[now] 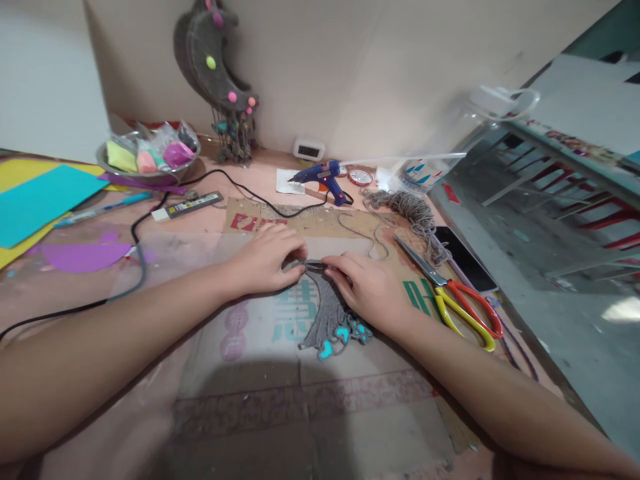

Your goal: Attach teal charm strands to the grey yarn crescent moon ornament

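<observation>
A bundle of grey yarn strands (326, 303) lies on a cardboard sheet (240, 400) in the middle of the table. Small turquoise pieces (342, 334) hang at its lower ends. My left hand (273, 257) pinches the left end of the bundle's top between thumb and fingertips. At the opposite end of that top, my right hand (373, 287) closes thumb and forefinger on the yarn. The strands fan out downward from between both hands. The exact grip under the fingertips is partly hidden.
Scissors (445, 287), a phone (465, 257) and loose grey yarn (413, 217) lie at the right. Behind stand a blue glue gun (320, 175) and a grey crescent moon (210, 67). A metal bowl (145, 177) sits at the left; a black cord (134, 230) crosses there.
</observation>
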The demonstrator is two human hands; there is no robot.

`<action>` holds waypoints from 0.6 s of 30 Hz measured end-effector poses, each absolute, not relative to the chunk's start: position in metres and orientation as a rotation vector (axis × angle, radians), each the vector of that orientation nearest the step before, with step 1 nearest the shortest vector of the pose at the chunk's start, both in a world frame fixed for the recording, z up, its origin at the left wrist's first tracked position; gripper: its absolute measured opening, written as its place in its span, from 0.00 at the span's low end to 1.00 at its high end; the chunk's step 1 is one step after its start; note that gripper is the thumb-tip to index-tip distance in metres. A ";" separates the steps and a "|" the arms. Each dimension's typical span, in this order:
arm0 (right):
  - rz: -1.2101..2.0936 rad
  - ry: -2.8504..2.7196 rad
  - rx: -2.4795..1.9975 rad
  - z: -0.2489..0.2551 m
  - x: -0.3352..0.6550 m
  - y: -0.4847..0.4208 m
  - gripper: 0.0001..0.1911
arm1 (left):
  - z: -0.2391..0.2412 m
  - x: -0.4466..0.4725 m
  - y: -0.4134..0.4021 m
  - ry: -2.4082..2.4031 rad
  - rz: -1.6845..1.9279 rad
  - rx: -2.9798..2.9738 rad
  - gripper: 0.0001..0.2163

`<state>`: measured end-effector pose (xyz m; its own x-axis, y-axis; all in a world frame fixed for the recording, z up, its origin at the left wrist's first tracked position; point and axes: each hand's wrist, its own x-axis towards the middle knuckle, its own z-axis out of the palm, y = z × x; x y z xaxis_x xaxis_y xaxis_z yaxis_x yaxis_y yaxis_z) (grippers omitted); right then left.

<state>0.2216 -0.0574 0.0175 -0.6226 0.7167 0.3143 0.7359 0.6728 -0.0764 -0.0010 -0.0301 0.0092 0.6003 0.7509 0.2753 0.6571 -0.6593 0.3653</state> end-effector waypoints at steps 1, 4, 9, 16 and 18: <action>-0.078 -2.572 -1.156 0.017 0.222 -0.057 0.12 | 0.009 -0.001 -0.030 1.163 0.602 2.601 0.07; -0.063 -2.572 -1.159 0.017 0.221 -0.057 0.12 | 0.009 0.000 -0.031 1.151 0.611 2.585 0.07; -0.070 -2.581 -1.173 0.018 0.221 -0.058 0.13 | 0.008 -0.004 -0.028 1.125 0.754 2.542 0.06; -0.087 -2.589 -1.166 0.019 0.221 -0.058 0.13 | 0.004 -0.006 -0.027 1.082 0.835 2.581 0.10; -0.091 -2.587 -1.156 0.019 0.221 -0.058 0.13 | 0.004 -0.005 -0.028 1.059 0.806 2.595 0.10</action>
<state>0.2210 -0.0577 0.0185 -0.6285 0.7170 0.3014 0.7365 0.6732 -0.0657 -0.0053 -0.0280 0.0036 0.5885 0.6998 0.4049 0.5765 -0.7143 0.3967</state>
